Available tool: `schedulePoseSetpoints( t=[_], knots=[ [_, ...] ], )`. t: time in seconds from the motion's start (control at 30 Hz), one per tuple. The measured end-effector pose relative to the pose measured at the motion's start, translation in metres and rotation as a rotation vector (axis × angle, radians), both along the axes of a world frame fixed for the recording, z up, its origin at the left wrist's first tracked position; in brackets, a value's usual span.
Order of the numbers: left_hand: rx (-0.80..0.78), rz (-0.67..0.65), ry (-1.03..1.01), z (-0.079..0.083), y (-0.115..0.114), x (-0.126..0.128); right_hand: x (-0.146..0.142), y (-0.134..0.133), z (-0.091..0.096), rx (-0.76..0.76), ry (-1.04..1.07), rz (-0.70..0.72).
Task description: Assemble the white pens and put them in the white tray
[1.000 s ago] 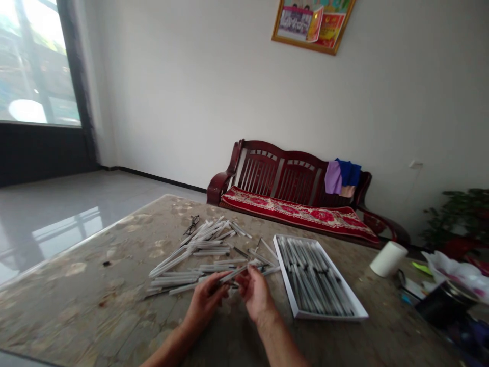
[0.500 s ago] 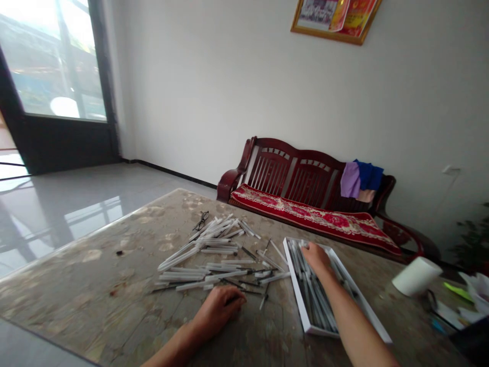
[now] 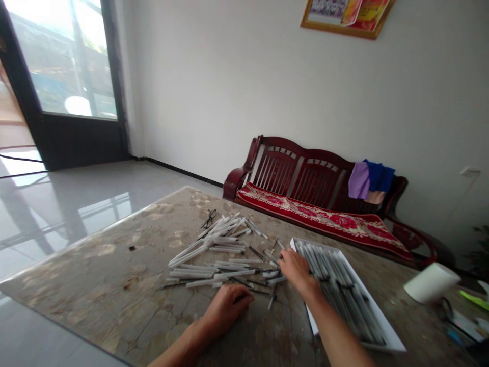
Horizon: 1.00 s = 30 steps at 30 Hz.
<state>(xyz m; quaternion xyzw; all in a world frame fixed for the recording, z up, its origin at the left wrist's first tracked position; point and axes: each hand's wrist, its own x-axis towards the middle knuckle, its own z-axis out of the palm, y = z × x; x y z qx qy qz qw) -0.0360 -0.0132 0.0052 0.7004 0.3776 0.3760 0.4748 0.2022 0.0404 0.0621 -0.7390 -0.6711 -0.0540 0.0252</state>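
A loose heap of slim pens (image 3: 225, 239), with pale translucent barrels and some black parts, lies spread over the stone-patterned table (image 3: 153, 306). At the near edge of this heap my left hand (image 3: 229, 304) rests on the table, its fingers curled in; what they hold, if anything, is hidden. My right hand (image 3: 295, 267) reaches across the left side of a white shallow box (image 3: 376, 316). Its fingers bend down, closed, at the right end of the loose pens, and their tips are hard to see. Many similar pens (image 3: 344, 290) lie side by side in the box.
Folded glasses (image 3: 209, 218) lie behind the heap. A white paper roll (image 3: 431, 283) stands right of the box, with a yellow-green item (image 3: 474, 299) beyond it. A dark red wooden bench (image 3: 294, 168) with a patterned cover stands behind the table.
My right hand has moved left out of the box to the loose pens beside it. My left hand stays at the near edge of the heap. The view has turned slightly left.
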Motion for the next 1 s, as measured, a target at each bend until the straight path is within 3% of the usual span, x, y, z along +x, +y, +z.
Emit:
schedulePoseSetpoints(
  t=[0.17,0.4,0.53,0.67,0.73,0.9,1.0],
  knots=[
    [0.057,0.000,0.046,-0.003,0.001,-0.001,-0.015,0.001,-0.006,-0.008,-0.015,-0.009],
    [0.139,-0.063,0.114,-0.005,0.001,0.001,-0.074,0.016,-0.016,-0.004,0.104,0.315],
    [0.113,-0.014,0.072,-0.006,0.001,0.001,-0.092,0.027,-0.018,-0.042,0.083,0.358],
    [0.045,0.088,-0.027,-0.009,0.003,0.003,-0.089,0.027,-0.016,-0.024,0.117,0.342],
    [-0.019,0.140,-0.081,-0.011,0.004,0.005,-0.087,0.019,-0.016,0.046,0.309,0.302],
    [-0.132,0.167,-0.257,-0.008,0.007,0.005,-0.101,-0.019,-0.024,0.254,1.332,0.201],
    [-0.143,0.172,-0.363,-0.001,0.008,-0.002,-0.115,-0.042,-0.033,0.227,1.547,0.240]
  ],
)
